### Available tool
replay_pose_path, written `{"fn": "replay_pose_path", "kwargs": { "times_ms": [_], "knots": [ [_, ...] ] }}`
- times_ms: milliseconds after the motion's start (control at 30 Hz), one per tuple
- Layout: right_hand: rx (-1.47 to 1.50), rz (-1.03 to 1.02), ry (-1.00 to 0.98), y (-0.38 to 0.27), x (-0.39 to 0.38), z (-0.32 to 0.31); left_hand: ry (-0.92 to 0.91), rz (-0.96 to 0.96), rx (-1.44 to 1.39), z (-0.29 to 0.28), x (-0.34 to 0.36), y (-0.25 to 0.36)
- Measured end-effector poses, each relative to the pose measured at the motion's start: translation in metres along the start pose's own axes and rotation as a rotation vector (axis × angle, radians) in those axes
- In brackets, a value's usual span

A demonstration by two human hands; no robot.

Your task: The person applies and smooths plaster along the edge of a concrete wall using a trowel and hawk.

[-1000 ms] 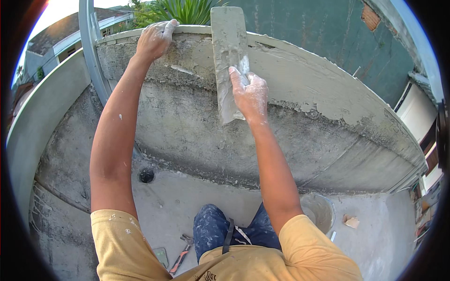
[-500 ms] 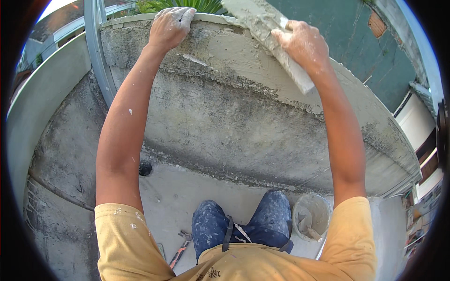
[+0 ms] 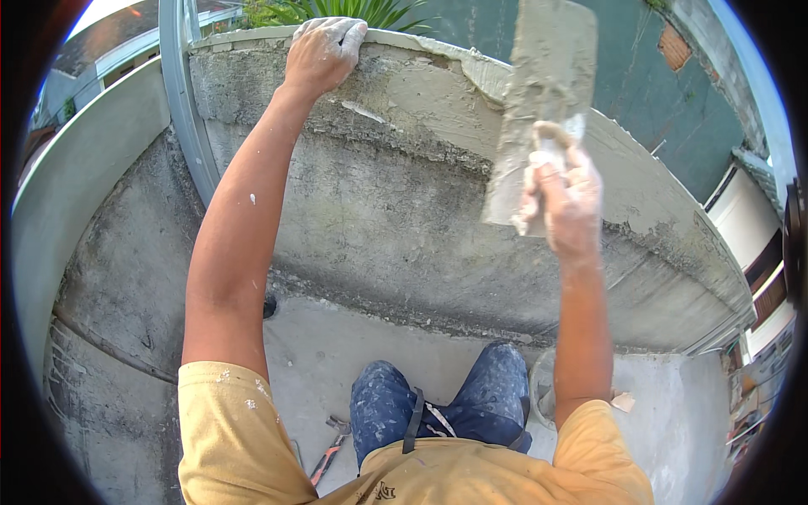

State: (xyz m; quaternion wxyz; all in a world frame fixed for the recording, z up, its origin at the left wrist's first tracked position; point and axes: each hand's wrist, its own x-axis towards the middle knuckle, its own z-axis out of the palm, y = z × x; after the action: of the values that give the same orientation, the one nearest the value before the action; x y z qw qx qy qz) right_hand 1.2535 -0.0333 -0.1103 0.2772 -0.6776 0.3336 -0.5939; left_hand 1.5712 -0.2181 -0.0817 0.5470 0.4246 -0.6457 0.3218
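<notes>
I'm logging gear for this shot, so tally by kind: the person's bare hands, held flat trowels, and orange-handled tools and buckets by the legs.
Hands: 2 (left hand, right hand)
Flat trowel: 1
Orange-handled tool: 1
Bucket, partly hidden: 1
Total: 5

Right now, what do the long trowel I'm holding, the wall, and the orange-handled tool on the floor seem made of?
Trowel: possibly metal, wood or plastic; the grey, moist-looking smears over its face hide which.
Wall: probably concrete or cement render, matte, going by its rough, stained grey surface.
Orange-handled tool: head likely metal, being grey; handle perhaps plastic or rubber, from its colouring.
</notes>
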Motion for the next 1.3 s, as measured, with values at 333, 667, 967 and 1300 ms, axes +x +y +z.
{"fn": "replay_pose_path", "kwargs": {
  "times_ms": [333, 667, 967, 1300],
  "knots": [
    [-0.333, -0.323, 0.448, 0.076, 0.069, 0.083, -0.108, -0.026, -0.048, -0.003, 0.004, 0.006],
    [-0.604, 0.056, 0.632, 0.079, -0.019, -0.130, -0.041, -0.018, -0.008, 0.007, 0.007, 0.006],
    [-0.906, -0.144, -0.393, 0.051, 0.029, -0.075, -0.155, 0.003, -0.030, -0.004, 0.009, 0.013],
    [-1.074, -0.308, -0.253, 0.055, 0.024, -0.065, 0.064, 0.158, -0.122, -0.014, 0.007, 0.033]
  ]
}}
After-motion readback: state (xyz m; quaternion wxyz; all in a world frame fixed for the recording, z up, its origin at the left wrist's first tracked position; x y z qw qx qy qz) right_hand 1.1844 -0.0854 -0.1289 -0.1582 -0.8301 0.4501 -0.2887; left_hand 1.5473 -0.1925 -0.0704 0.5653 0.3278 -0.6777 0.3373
